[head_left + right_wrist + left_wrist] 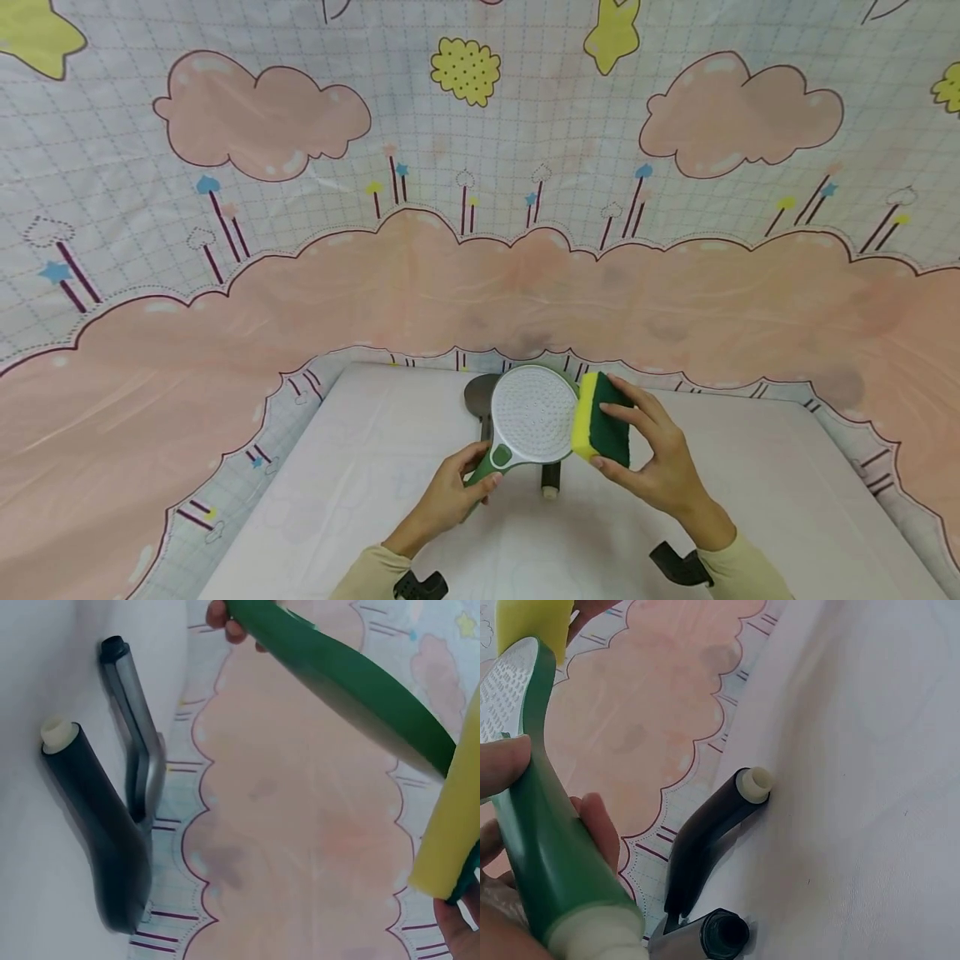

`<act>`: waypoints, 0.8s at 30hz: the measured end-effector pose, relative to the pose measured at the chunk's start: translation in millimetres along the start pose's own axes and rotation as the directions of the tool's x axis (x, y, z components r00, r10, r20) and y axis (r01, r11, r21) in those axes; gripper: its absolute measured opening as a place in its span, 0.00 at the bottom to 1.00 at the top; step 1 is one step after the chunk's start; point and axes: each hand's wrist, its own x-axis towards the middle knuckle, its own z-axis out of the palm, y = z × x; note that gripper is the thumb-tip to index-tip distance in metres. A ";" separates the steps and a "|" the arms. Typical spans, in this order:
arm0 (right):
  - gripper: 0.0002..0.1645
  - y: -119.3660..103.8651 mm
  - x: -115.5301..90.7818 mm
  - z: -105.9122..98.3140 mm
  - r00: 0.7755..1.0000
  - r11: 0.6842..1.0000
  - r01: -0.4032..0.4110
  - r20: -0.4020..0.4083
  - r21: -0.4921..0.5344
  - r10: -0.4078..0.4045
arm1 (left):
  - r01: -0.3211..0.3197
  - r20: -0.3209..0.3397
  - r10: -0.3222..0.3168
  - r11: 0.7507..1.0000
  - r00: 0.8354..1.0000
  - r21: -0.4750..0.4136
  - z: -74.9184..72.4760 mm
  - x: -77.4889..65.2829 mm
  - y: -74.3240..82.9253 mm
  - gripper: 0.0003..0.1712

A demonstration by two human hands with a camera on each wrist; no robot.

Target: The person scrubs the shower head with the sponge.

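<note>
A green hand shower head (534, 414) with a white nozzle face is raised above the table, its face toward the head camera. My left hand (450, 493) grips its green handle (562, 847), thumb along the front. In my right hand (666, 468) is a yellow sponge (583, 415) with a dark green scouring side, pinched between thumb and fingers. The sponge's yellow side faces the shower head and meets its right rim. In the right wrist view, the shower head's green back (352, 690) runs up to the sponge (450, 825).
Behind the green one, two more shower heads lie on the white table (360, 450): a grey one (480, 395) at left and a black one (551, 477), mostly covered in the head view. A patterned cloth (480, 292) hangs behind the table.
</note>
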 end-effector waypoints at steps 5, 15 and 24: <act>0.38 2.0 -3.0 2.1 1.000 1.000 -0.019 0.000 0.003 0.019 | -0.022 -0.053 0.022 1.000 0.998 -0.003 -0.1 0.7 0.6 0.27; 0.36 6.5 -3.7 4.8 0.999 0.999 0.011 -0.034 0.047 -0.009 | 0.038 -0.159 -0.033 0.999 0.987 0.029 -3.3 -2.2 0.5 0.32; 0.36 5.8 -2.3 6.4 0.999 0.998 0.005 -0.035 0.067 -0.003 | 0.022 -0.134 -0.016 0.999 0.991 0.040 -2.8 -5.5 -3.1 0.32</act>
